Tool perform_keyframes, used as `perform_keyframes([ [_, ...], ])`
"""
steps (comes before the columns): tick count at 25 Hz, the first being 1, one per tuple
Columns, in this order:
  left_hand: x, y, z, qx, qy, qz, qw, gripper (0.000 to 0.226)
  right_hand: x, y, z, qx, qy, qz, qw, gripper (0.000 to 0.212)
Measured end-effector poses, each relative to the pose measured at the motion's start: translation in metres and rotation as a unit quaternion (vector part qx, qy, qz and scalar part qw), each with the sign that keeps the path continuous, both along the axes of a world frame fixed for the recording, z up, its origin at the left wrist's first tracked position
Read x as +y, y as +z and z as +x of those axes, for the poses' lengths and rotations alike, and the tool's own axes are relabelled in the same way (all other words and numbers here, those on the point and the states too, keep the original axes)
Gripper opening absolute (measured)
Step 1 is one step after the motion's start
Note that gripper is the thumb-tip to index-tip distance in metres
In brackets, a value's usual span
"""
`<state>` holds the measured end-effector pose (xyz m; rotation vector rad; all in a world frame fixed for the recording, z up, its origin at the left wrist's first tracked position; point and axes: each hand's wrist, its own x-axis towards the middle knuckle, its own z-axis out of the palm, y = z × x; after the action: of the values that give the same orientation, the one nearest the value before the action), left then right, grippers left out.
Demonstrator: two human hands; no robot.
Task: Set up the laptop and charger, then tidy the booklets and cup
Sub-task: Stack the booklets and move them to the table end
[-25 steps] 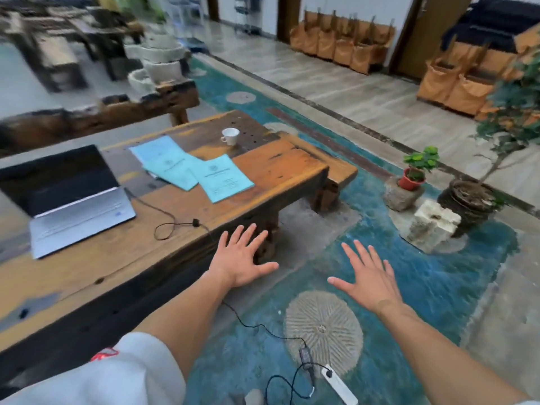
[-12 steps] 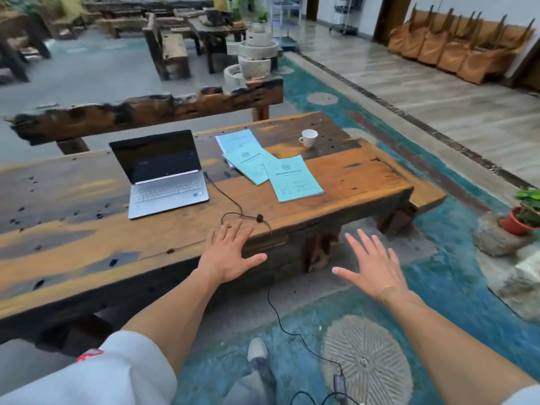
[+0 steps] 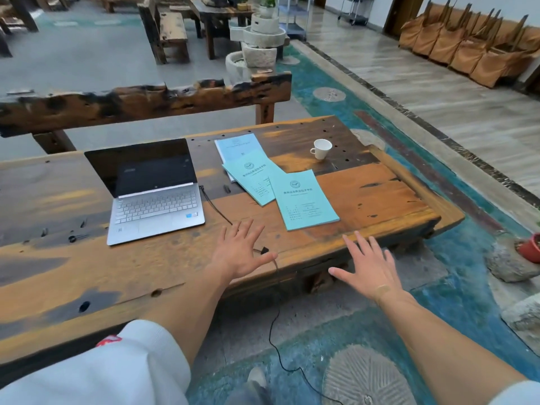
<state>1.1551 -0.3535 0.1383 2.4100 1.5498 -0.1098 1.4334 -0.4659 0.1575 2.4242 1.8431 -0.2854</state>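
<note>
Rough plank table (image 3: 365, 197), dark-stained and pitted, stands on a teal patterned floor; I note a bench behind it and stone basins further back. On it, the laptop (image 3: 152, 194) sits open at the left with its screen dark. A thin charger cable (image 3: 216, 206) runs from its right side, across the wood and over the near edge to the floor. Three pale blue booklets (image 3: 274, 182) lie fanned and overlapping at centre-right. The white cup (image 3: 321, 148) stands upright behind them, apart; I cannot see whether it holds anything.

My left hand (image 3: 238, 252) is spread flat, fingers straight, over the cable near the table edge, gripping nothing. My right hand (image 3: 369, 267) is likewise splayed and empty, just off the near edge.

Handling judgement: the booklets look thin, light and floppy, best squared by their edges or lifted under the spine. The cup appears ceramic, breakable; take it by the handle. The cable is limp and could snag.
</note>
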Motion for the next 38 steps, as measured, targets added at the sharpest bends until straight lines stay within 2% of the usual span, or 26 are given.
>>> perform_keyframes([
  [8,0.081,-0.001,0.004,-0.024,0.015,0.005,1.000,0.093,0.102,0.006,-0.020,-0.021,0.023,0.009,0.999,0.087],
  [16,0.134,-0.013,0.018,-0.043,0.056,0.005,0.997,0.094,0.177,-0.006,0.007,-0.013,0.045,-0.011,0.999,0.088],
  [20,0.167,-0.023,0.044,-0.032,0.090,-0.001,0.995,0.095,0.229,-0.019,0.033,-0.028,0.094,-0.013,0.995,0.085],
  [25,0.210,-0.032,0.092,-0.013,0.155,-0.010,0.988,0.096,0.301,-0.039,0.089,0.001,0.133,-0.017,0.991,0.082],
  [32,0.249,-0.052,0.169,-0.032,0.264,-0.077,0.961,0.098,0.375,-0.065,0.179,0.038,0.177,-0.080,0.980,0.082],
  [38,0.265,-0.056,0.203,-0.032,0.320,-0.111,0.940,0.098,0.410,-0.086,0.212,0.057,0.206,-0.125,0.969,0.081],
])
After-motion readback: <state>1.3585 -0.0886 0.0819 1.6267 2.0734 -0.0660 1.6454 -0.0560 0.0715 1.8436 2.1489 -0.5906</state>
